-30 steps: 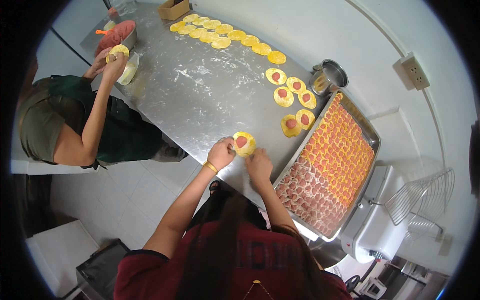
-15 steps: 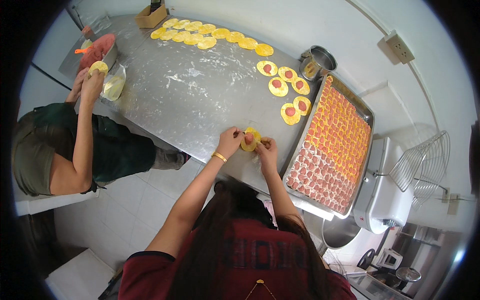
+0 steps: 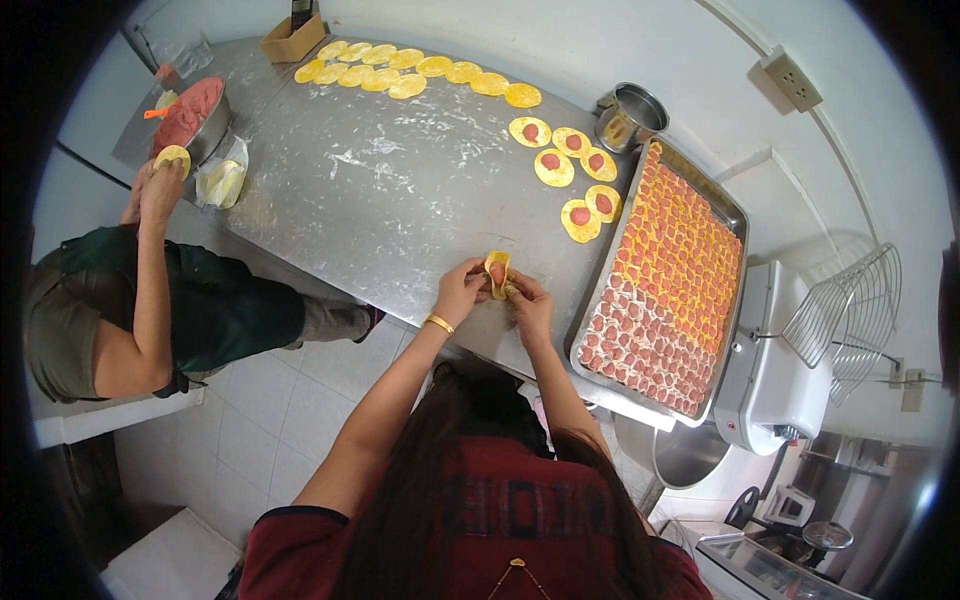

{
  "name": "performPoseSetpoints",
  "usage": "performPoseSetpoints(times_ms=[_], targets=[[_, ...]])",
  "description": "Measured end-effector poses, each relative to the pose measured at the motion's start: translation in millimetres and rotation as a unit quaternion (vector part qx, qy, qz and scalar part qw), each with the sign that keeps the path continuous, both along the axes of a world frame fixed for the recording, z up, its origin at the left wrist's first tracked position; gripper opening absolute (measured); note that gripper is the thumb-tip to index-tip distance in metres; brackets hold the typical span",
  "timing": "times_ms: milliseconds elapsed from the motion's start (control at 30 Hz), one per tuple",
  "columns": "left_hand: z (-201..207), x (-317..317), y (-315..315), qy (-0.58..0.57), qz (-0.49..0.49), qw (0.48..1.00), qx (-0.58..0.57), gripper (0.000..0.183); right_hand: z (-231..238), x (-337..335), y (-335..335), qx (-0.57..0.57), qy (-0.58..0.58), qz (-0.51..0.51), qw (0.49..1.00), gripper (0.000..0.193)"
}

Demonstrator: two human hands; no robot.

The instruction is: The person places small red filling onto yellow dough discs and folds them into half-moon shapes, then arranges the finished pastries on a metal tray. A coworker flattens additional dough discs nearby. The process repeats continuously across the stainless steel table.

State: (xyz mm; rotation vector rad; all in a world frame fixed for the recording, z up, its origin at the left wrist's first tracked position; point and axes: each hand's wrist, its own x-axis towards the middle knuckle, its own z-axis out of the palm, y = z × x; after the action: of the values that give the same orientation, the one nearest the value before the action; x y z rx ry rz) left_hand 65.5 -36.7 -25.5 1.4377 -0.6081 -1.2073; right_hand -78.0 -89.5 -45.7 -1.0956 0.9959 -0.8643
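Observation:
Just beyond the table's near edge, my left hand [image 3: 461, 290] and my right hand [image 3: 530, 303] hold one yellow dumpling wrapper [image 3: 497, 263] between them. Its sides are raised and curved around a lump of pink filling. Fingers of each hand pinch opposite sides of the wrapper. To the right and farther back, several flat yellow wrappers lie with pink filling on top, such as this filled wrapper [image 3: 580, 219]. Right of these, a large metal tray [image 3: 607, 272] holds many small formed dumplings in rows, yellow toward the back and whiter toward the front.
Plain yellow wrappers [image 3: 407, 86] lie in overlapping rows along the far edge of the floury steel table [image 3: 380, 190]. A metal pot [image 3: 640, 108] stands behind the tray. At left, a co-worker's hand [image 3: 160, 190] holds a wrapper beside a bowl of pink filling [image 3: 190, 115].
The wrapper between my hands was flatter and more open; its sides are now drawn up around the filling. My hands have come closer together. The co-worker's hands have moved slightly left and down.

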Motion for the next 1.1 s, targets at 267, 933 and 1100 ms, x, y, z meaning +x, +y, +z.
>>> performPoseSetpoints(times_ms=[267, 933, 1100], targets=[[-3, -2, -2, -0.121, 0.009, 0.992, -0.032, 0.028, 7, 0, -10, -0.192, 0.160, 0.029, 0.968, 0.031], [19, -29, 16, 0.218, 0.027, 0.974, -0.060, 0.029, 33, -38, -4, -0.028, 0.060, 0.040, 0.997, 0.027], [5, -31, 11, 0.082, -0.070, 0.994, -0.014, 0.021, 41, -52, -4, -0.100, 0.176, 0.072, 0.977, 0.031]])
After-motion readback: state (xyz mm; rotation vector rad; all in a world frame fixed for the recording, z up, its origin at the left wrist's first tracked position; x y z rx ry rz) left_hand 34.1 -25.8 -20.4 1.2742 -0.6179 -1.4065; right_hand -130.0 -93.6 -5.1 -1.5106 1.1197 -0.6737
